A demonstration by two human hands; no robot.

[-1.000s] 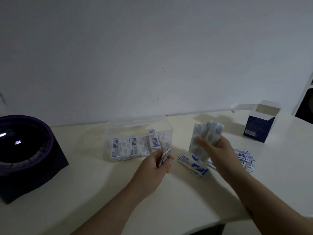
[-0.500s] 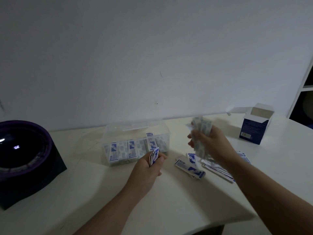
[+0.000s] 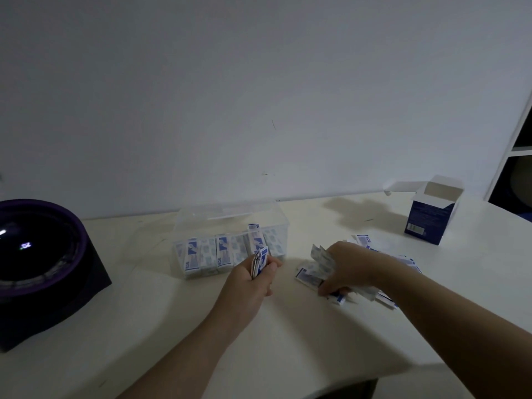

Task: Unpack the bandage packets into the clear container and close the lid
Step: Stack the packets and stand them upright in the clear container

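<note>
Apparently open clear container (image 3: 230, 212) holds upright blue-white bandage packets (image 3: 223, 251).

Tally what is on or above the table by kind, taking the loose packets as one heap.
Clear container: 1
Open blue box: 1
Black purple-rimmed device: 1
Heap of loose packets: 1
Hands gripping packets: 2, left hand, right hand
Total: 6
Single packets too blurred to count.

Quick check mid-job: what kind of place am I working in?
Likely a home or office room: a plain white desk against a bare wall, a white shelf unit at the right edge, a dark purple-rimmed device on the desk.
</note>
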